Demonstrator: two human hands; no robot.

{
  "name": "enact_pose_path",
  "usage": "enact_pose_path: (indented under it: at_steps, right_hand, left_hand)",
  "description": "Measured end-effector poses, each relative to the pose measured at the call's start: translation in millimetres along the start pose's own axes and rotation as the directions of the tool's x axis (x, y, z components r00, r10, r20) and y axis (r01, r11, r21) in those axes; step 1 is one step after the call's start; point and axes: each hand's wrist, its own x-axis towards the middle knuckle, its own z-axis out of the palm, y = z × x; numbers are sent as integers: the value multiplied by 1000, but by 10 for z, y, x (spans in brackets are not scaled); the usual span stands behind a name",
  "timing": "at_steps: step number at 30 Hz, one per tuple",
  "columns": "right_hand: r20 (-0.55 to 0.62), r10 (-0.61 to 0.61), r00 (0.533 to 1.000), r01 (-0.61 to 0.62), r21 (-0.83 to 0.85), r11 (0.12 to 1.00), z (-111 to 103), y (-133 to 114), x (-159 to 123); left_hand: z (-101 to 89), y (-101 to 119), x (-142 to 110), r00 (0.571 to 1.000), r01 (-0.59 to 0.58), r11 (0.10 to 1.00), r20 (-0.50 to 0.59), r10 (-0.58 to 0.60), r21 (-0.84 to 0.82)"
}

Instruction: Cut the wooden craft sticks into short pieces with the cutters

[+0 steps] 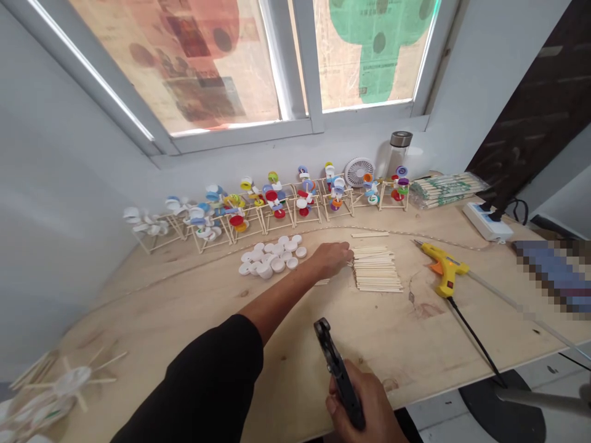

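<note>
Sticks (376, 269) lie in a pile on the worktop (194, 307), touched by the left hand (333, 257) with bent fingers, while the right hand (364, 403) grips black pliers (338, 369).

This looks like a small hobby craft corner in a room, set up under a window whose panes are covered with printed paper. A bare plywood surface (184, 320) runs along the white wall. On it stand a row of little stick-frame models with coloured plastic bottle caps (277, 203), a heap of loose white bottle caps (272, 255), a stack of thin wooden sticks (376, 269), packs of sticks in wrappers (443, 187), a yellow hot-glue gun (443, 267), a white power strip (487, 221) and a small white desk fan (359, 172).
</note>
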Motion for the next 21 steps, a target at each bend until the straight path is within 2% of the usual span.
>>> enact_pose_path:
  at_steps: [5,10,15,21]
  right_hand:
    - [-29,0,1000,0,-10,1000,-21,-68,-17]
    - [-49,3,999,-2,9,1000,-46,-129,-36]
    - [-37,8,999,-9,-13,1000,-28,-107,-59]
    - [-53,14,998,-15,-22,1000,-19,-109,-72]
  left_hand:
    - [-62,-41,-26,999,27,1000,18,-27,9]
    - [-129,-158,-317,993,113,994,32,-113,-11]
    - [-39,-188,-578,979,202,979,43,-200,-42]
    - [70,-171,-606,968,251,963,-1,-253,-101]
